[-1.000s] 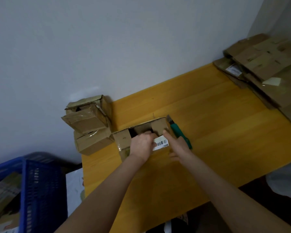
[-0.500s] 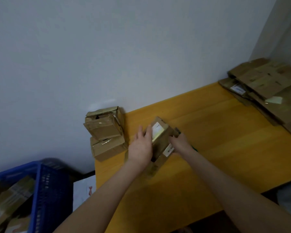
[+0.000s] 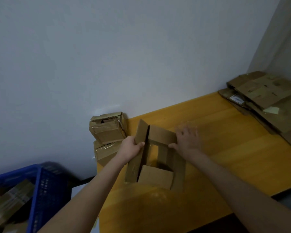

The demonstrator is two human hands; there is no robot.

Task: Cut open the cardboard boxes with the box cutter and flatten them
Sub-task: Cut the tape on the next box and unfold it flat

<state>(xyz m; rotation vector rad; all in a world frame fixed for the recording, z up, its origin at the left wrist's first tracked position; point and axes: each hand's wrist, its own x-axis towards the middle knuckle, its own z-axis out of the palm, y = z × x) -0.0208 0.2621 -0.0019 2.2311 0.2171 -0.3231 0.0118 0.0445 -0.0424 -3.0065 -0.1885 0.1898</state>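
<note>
Your left hand (image 3: 133, 148) pinches a flap of the box (image 3: 155, 158), which lies opened out on the yellow table (image 3: 233, 148), so you can pull that side wide. Your right hand (image 3: 186, 142) lies open and flat on the far flap to press it down. I think you are squashing the box flat now. Half a second ago the box stood up between your hands; now it is spread open. The green cutter was by your right hand a second ago, and I cannot see it now
</note>
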